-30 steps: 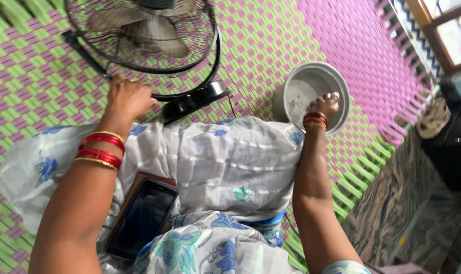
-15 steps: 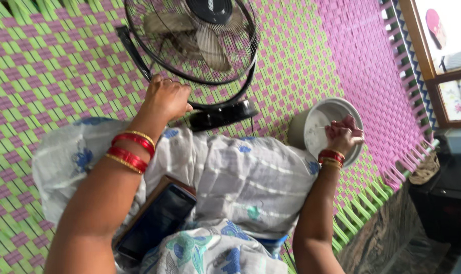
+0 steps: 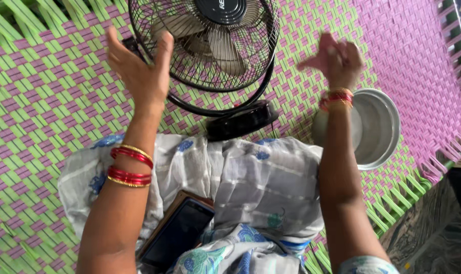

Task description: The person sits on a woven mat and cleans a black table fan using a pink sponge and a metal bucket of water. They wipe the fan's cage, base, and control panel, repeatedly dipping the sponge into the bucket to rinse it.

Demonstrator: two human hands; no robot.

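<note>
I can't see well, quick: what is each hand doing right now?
Left hand: open, holding nothing, raised by the fan.
Right hand: blurred, cannot tell; it is above the metal pot.

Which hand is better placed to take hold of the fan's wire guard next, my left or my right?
Left, probably. The left hand is open and overlaps the rim of the fan guard's near-left side. The right hand is blurred, raised off to the guard's right, above the steel pot.
</note>
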